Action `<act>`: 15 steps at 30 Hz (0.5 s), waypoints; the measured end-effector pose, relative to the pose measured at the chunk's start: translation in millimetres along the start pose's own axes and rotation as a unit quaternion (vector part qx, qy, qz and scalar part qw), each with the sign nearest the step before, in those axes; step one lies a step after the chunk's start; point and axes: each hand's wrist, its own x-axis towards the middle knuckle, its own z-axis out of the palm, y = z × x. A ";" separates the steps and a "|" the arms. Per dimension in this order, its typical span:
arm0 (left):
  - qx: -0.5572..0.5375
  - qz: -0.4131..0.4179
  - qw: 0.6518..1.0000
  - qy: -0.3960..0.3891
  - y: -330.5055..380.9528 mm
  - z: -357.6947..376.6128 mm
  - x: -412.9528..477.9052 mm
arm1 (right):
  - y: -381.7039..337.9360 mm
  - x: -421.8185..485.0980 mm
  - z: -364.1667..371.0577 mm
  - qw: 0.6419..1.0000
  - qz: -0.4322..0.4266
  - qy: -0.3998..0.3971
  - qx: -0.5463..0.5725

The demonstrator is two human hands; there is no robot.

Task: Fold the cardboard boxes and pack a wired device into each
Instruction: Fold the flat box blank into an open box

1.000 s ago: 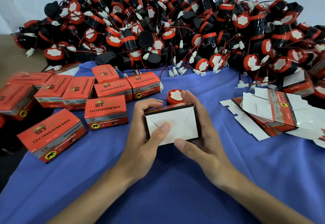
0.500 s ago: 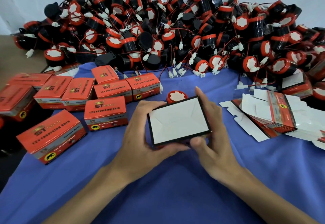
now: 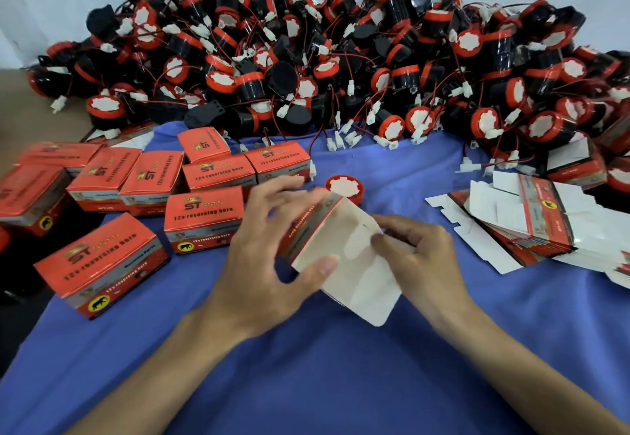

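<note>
Over the blue cloth [image 3: 306, 366] I hold a half-folded red cardboard box [image 3: 344, 250], tilted with its white inside and an open flap towards me. My left hand [image 3: 269, 264] grips its left side, thumb on the near edge. My right hand [image 3: 419, 257] pinches the right flap with curled fingers. One wired device [image 3: 345, 188], red with a white face, lies just behind the box. A large heap of the same black and red wired devices [image 3: 341, 69] fills the back of the table.
Several closed red boxes [image 3: 204, 216] stand at the left, the nearest one [image 3: 102, 264] by the left edge. A stack of flat unfolded box blanks [image 3: 521, 223] lies at the right. A white wall rises behind the heap.
The box has been turned over from its closed white bottom facing me to its open side and loose flap. My right hand has shifted from the box's right side onto the flap.
</note>
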 end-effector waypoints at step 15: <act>0.114 0.042 0.989 -0.081 -16.0 -15.4 5.6 | 11.9 4.5 -11.2 0.872 -0.141 -0.104 -0.458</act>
